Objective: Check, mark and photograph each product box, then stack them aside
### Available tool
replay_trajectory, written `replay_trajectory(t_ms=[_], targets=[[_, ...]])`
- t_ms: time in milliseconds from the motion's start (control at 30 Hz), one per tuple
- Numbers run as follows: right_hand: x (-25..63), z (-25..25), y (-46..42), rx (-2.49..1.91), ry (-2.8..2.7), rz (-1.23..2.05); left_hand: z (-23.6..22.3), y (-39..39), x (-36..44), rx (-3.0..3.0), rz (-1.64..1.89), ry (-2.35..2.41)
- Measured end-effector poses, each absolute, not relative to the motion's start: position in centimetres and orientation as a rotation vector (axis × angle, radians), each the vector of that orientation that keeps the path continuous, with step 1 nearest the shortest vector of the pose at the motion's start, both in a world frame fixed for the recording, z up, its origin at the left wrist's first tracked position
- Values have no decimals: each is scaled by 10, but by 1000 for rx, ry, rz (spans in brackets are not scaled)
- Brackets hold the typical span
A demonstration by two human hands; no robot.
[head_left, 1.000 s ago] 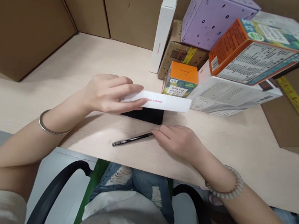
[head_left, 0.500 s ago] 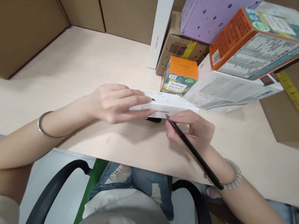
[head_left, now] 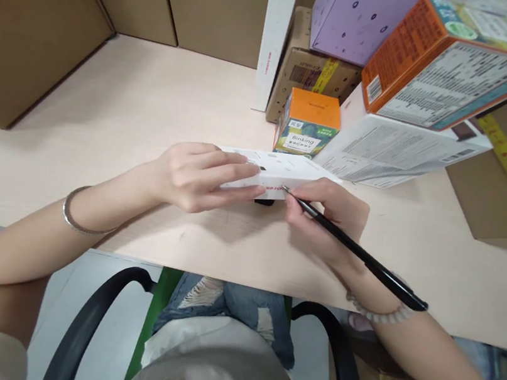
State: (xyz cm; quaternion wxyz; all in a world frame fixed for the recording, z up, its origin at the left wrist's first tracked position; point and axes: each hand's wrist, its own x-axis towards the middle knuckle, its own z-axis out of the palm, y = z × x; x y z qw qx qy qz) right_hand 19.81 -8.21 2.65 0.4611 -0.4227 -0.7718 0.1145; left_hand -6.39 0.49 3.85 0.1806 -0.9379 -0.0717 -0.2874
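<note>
A flat white box point(head_left: 285, 168) with red lettering on its near side is held just above the table near the middle of the head view. My left hand point(head_left: 201, 177) grips its left end, fingers laid over the top and near side. Between the thumb and fingers of my right hand point(head_left: 329, 211) is a black pen point(head_left: 359, 250). The pen's tip is at the red lettering, and its back end points down and right over my bracelet. A small dark object point(head_left: 264, 202) shows under the box; I cannot tell what it is.
Behind the white box stand a small orange Binking box point(head_left: 309, 122), a tall white box point(head_left: 276, 41), a brown carton point(head_left: 295, 82) and a purple box point(head_left: 350, 20). To the right, a larger orange box point(head_left: 442, 72) rests on a white box point(head_left: 402, 152). Cardboard point(head_left: 35, 24) walls the left.
The pen's back end has swung right and slightly up in my right hand, its tip still at the lettering. The view has shifted slightly; my left hand keeps its hold.
</note>
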Motion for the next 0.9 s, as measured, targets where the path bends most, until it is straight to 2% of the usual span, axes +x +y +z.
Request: replay_trajectory(t_ms=[200,400,533,700,900], targets=[[201,13,-74,-776,-2153,208,39,21,-80,-2586,-871,-150],[202,2,-76,-679,-2352,-53,46,24,-99,-2884,-517,-766],[200,1,-78,-669,-2490,-146,49,25,-104,-2825,-362,-857],[199,0,-79,-677,-2582,-98,61,24,-107,-2859,-456,-967],[195,1,-82,-683,-2619,-64,92,6,-126,-2608,-468,-1086]])
